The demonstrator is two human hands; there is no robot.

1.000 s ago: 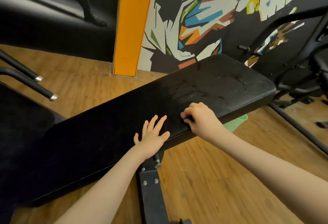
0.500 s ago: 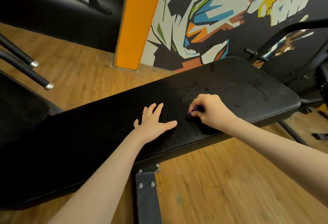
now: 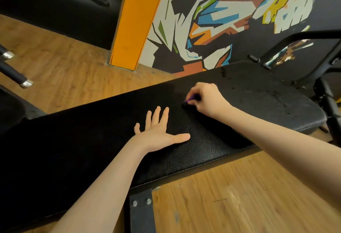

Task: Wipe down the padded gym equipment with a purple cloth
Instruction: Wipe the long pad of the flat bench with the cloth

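Both hands rest on the black bench pad (image 3: pixel 203 151): left hand (image 3: pixel 156 133) flat with fingers spread, right hand (image 3: pixel 204 98) just beyond it, curled around a barely visible purple cloth (image 3: pixel 190 99).

left hand (image 3: pixel 158 133) flat (fingers (image 3: pixel 156 116) spread); right hand (image 3: pixel 204 98) curled, pinching.

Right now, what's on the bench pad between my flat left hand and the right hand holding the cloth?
Only bare black bench pad separates the left hand from the right hand, seen from the head view.
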